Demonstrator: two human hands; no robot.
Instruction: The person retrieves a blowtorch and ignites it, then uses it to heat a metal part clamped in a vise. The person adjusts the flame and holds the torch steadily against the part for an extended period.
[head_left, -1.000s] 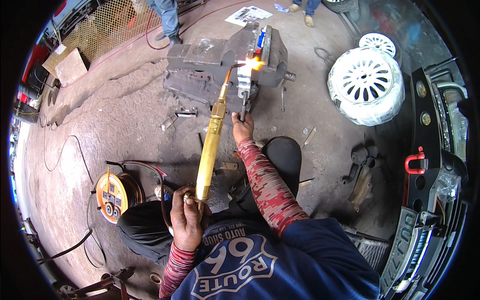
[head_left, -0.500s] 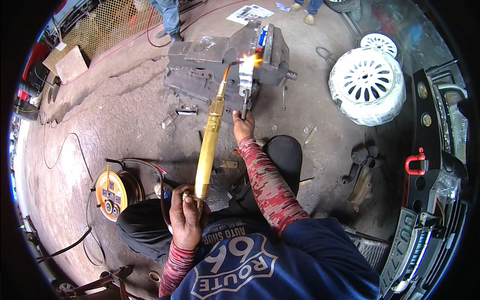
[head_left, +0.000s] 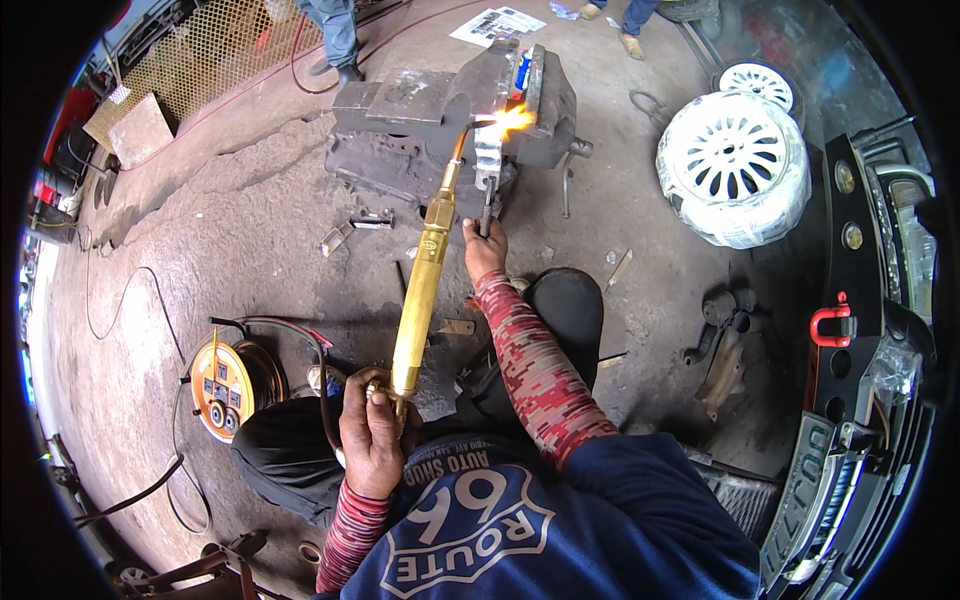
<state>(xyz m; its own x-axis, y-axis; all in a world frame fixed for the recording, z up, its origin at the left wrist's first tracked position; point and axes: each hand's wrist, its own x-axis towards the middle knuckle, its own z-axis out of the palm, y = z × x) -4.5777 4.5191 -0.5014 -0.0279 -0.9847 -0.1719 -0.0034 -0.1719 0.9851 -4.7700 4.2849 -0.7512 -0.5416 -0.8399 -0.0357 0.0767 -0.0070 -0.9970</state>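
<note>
My left hand [head_left: 372, 440] is closed around the rear end of a brass gas torch [head_left: 422, 300], by its valve knob. The torch points away from me, and its bent copper tip ends at a bright orange flame [head_left: 516, 120]. That flame plays over the upper part of a shiny metal piece [head_left: 488, 160] beside the jaws of a large grey vise [head_left: 405, 98]. Glare hides where the piece meets the vise. Gripped in my right hand [head_left: 485, 250] is a slim dark metal tool [head_left: 487, 208], its far end against the lower end of the piece.
A dark hose [head_left: 325, 380] runs near my left hand, with an orange cable reel [head_left: 225, 390] beside it. White wheels [head_left: 735, 170] lie at right, near a vehicle bumper with a red shackle [head_left: 830, 320]. Beyond the vise stand other people's legs [head_left: 335, 35].
The torch tip has shifted slightly, and the flame spreads wider to the right over the metal piece. Both hands keep their grips almost in place.
</note>
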